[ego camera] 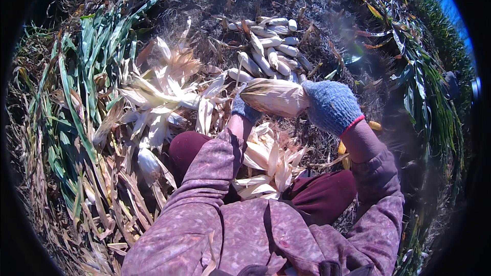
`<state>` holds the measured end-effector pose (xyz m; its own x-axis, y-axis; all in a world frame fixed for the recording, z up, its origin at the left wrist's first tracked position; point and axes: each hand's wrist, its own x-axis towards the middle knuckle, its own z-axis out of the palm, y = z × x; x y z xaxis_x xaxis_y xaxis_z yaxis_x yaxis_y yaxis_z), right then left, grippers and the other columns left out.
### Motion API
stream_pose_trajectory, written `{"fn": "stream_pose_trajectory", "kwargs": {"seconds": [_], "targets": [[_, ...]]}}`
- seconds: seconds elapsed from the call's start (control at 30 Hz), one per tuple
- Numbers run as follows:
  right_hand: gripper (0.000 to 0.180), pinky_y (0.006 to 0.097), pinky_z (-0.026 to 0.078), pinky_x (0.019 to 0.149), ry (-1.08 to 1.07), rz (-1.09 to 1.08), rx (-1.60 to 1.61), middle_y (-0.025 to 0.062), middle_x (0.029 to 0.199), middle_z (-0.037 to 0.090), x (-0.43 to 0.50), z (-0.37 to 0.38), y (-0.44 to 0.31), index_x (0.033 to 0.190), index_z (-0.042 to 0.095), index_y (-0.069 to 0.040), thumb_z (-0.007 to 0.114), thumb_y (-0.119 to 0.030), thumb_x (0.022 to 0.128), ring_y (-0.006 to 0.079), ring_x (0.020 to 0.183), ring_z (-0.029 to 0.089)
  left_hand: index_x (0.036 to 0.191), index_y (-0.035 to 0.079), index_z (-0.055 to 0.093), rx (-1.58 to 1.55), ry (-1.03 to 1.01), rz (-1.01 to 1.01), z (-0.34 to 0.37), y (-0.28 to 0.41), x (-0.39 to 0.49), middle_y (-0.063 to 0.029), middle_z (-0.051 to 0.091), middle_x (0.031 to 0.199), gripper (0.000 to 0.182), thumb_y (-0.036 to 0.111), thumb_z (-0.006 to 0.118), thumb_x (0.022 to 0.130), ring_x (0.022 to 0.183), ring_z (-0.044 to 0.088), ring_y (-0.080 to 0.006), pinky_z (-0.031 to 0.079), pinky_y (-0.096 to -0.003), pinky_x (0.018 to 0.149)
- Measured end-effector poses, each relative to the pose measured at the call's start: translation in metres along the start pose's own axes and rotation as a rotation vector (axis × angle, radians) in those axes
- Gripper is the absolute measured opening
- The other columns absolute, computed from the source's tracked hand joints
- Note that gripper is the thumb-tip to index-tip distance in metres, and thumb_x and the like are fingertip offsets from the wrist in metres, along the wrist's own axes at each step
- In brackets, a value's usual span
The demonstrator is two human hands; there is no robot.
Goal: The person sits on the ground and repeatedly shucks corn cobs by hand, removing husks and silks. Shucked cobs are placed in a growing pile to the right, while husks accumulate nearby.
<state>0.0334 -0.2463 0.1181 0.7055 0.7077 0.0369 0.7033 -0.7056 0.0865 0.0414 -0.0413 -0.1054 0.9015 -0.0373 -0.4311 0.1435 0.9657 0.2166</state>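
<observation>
An ear of corn in its dry husk (274, 97) lies crosswise in front of me, its broad end to the left. My right hand (332, 103), in a blue-grey knit glove with a red cuff, is closed around its narrow right end. Partly behind the ear's left end is my left hand (245, 105), gloved alike; its fingers are mostly hidden, so its grip cannot be made out. Loose pale husks (268, 157) are heaped between my knees, just below the ear. Beyond my hands, a pile of pale ears (268, 42) rests on the ground.
Opened dry husks (165, 92) spread to the left, beside green and brown corn stalks (92, 53). Yellow corn ears (343, 153) lie by my right knee, partly behind my forearm. More leafy stalks (418, 76) border the right side. Dry plant litter covers the ground ahead.
</observation>
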Motion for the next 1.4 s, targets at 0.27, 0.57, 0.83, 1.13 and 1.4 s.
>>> {"fn": "stream_pose_trajectory", "kwargs": {"seconds": [0.27, 0.57, 0.83, 1.13, 1.4], "targets": [[0.02, 0.0485, 0.06, 0.072, -0.223, -0.017, -0.27, 0.0185, 0.084, 0.074, 0.021, -0.032, -0.026, 0.095, 0.078, -0.009, 0.07, -0.024, 0.084, 0.0379, 0.083, 0.074, 0.143, -0.001, 0.051, 0.045, -0.244, 0.202, -0.051, -0.031, 0.027, -0.0218, 0.056, 0.144, 0.057, 0.04, 0.029, 0.109, 0.13, 0.055, -0.0376, 0.041, -0.0563, 0.114], [0.015, 0.0492, 0.057, 0.074, -0.275, -0.045, -0.361, 0.0163, 0.083, 0.071, 0.02, -0.061, -0.035, 0.093, 0.07, -0.01, 0.067, -0.022, 0.084, 0.038, 0.083, 0.071, 0.14, 0.002, 0.053, -0.455, -0.235, -0.114, -0.017, -0.03, -0.01, -0.0188, 0.061, 0.138, 0.056, 0.04, 0.026, 0.11, 0.124, 0.059, -0.0356, 0.046, -0.0557, 0.11], [0.015, 0.0482, 0.057, 0.077, -0.199, -0.054, -0.349, 0.0168, 0.088, 0.072, 0.024, -0.084, -0.048, 0.096, 0.072, -0.011, 0.069, -0.017, 0.083, 0.0381, 0.087, 0.072, 0.137, -0.001, 0.055, -0.397, -0.284, -0.012, -0.013, -0.021, -0.018, -0.017, 0.063, 0.135, 0.055, 0.04, 0.032, 0.109, 0.122, 0.062, -0.0331, 0.05, -0.0506, 0.108], [0.017, 0.0489, 0.056, 0.078, -0.107, -0.046, -0.286, 0.0171, 0.089, 0.072, 0.026, -0.08, -0.029, 0.098, 0.07, -0.01, 0.069, -0.015, 0.082, 0.039, 0.089, 0.071, 0.141, 0.001, 0.052, 0.114, -0.332, 0.433, -0.021, -0.024, 0.0, -0.0178, 0.061, 0.138, 0.053, 0.04, 0.034, 0.109, 0.124, 0.06, -0.0334, 0.046, -0.0511, 0.111], [0.014, 0.0492, 0.057, 0.079, -0.287, -0.007, -0.441, 0.0173, 0.087, 0.072, 0.027, -0.081, -0.022, 0.094, 0.07, -0.008, 0.069, -0.013, 0.08, 0.038, 0.088, 0.071, 0.135, -0.001, 0.055, -0.447, -0.302, 0.055, -0.014, -0.029, -0.008, -0.0229, 0.063, 0.133, 0.05, 0.039, 0.043, 0.107, 0.119, 0.063, -0.0365, 0.048, -0.0524, 0.109]]}}
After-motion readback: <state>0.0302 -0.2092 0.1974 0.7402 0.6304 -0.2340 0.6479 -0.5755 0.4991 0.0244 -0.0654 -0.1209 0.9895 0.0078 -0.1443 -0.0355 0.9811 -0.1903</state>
